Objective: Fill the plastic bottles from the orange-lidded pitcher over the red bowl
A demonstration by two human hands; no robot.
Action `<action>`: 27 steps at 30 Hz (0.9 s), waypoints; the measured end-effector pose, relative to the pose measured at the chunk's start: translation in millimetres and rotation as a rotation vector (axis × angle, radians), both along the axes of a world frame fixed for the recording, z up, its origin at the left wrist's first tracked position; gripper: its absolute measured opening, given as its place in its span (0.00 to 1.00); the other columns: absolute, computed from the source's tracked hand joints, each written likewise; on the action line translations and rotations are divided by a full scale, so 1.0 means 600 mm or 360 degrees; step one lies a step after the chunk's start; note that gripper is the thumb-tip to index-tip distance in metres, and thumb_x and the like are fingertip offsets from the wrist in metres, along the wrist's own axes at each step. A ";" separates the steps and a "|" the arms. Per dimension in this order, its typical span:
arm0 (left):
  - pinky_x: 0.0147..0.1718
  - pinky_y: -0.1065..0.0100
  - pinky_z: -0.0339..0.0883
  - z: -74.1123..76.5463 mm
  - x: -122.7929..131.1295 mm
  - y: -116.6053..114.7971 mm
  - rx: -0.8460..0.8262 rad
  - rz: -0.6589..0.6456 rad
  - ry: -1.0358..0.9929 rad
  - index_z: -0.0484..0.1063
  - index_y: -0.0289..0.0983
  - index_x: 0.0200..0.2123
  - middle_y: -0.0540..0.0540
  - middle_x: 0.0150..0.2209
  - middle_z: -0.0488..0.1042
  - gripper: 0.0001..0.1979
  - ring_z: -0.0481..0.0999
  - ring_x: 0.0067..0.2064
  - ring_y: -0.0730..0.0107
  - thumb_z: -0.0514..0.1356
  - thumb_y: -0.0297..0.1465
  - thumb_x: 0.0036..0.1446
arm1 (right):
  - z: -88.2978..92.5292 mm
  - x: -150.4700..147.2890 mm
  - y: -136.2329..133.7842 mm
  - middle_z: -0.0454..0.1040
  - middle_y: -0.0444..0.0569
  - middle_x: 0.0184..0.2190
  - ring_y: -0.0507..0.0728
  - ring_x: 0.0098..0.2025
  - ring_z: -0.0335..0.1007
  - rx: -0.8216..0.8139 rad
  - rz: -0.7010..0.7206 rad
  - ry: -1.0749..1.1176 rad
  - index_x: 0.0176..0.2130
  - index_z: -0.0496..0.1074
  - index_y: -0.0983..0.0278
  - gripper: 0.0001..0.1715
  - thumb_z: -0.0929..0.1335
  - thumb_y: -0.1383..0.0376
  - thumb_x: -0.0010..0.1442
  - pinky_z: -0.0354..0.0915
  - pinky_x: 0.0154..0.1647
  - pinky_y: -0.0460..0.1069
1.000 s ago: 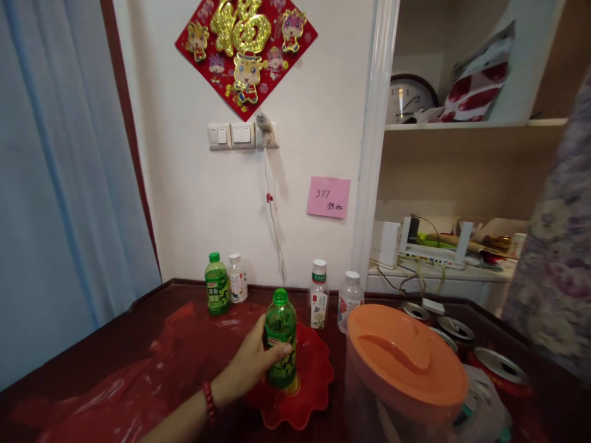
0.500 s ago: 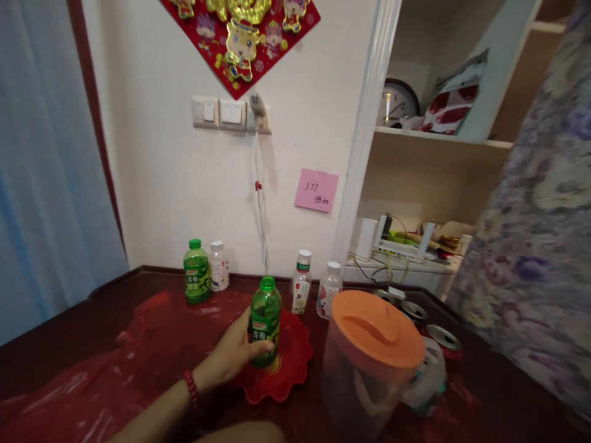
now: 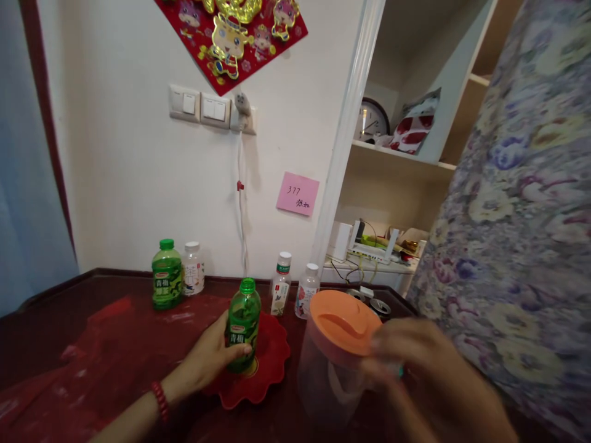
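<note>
My left hand, with a red bead bracelet at the wrist, is closed round a green plastic bottle with a green cap. The bottle stands upright on a red scalloped plate. To the right stands a clear pitcher with an orange lid. My right hand comes in from the lower right, blurred by motion. Its fingertips are at the lid's right edge, and I cannot make out whether they grip it.
A second green bottle and a white bottle stand by the wall, and two small bottles stand behind the plate. Cans lie behind the pitcher. Red plastic sheet covers the dark table. Floral fabric fills the right side.
The view has swung left and down. My right hand has come into sight and reached the pitcher lid. My left hand still holds the green bottle on the plate.
</note>
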State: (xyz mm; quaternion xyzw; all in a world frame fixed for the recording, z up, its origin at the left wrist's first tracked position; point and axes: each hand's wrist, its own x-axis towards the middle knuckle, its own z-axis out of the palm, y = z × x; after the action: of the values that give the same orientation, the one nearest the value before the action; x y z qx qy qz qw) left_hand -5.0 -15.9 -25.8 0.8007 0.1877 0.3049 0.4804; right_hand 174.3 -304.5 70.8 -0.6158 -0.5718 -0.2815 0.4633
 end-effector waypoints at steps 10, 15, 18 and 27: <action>0.63 0.51 0.60 -0.010 0.002 0.016 0.0032 -0.0020 0.0018 0.58 0.38 0.62 0.38 0.59 0.71 0.38 0.69 0.61 0.48 0.67 0.41 0.50 | -0.104 0.058 -0.014 0.79 0.51 0.48 0.65 0.51 0.73 -0.0173 0.0169 0.1846 0.49 0.76 0.60 0.31 0.71 0.42 0.55 0.70 0.46 0.52; 0.59 0.54 0.64 -0.009 0.000 0.015 -0.0046 -0.0024 0.0009 0.55 0.35 0.62 0.37 0.57 0.71 0.40 0.71 0.59 0.51 0.68 0.39 0.50 | -0.167 0.052 0.001 0.78 0.46 0.31 0.58 0.33 0.73 0.0201 0.0561 0.2423 0.38 0.77 0.61 0.25 0.76 0.45 0.51 0.69 0.33 0.50; 0.60 0.54 0.62 -0.005 -0.002 0.009 -0.0089 -0.0083 0.0029 0.54 0.37 0.62 0.38 0.58 0.70 0.39 0.69 0.60 0.52 0.67 0.37 0.51 | -0.183 0.056 0.011 0.69 0.40 0.23 0.51 0.25 0.63 0.0393 0.0638 0.2489 0.29 0.72 0.62 0.23 0.77 0.48 0.50 0.64 0.27 0.45; 0.59 0.56 0.61 -0.014 -0.002 -0.001 -0.0125 -0.0113 -0.0090 0.58 0.38 0.58 0.40 0.55 0.72 0.33 0.70 0.58 0.53 0.66 0.35 0.51 | -0.135 0.047 0.044 0.66 0.37 0.20 0.48 0.20 0.59 0.0539 0.0431 0.2445 0.31 0.72 0.62 0.28 0.80 0.46 0.42 0.58 0.19 0.43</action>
State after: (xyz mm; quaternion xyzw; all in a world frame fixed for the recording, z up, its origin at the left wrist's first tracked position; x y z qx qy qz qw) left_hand -6.5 -16.4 -34.2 0.7783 0.1573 0.3026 0.5272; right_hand 202.8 -278.0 -10.2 -0.4841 -0.1120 0.1974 0.8451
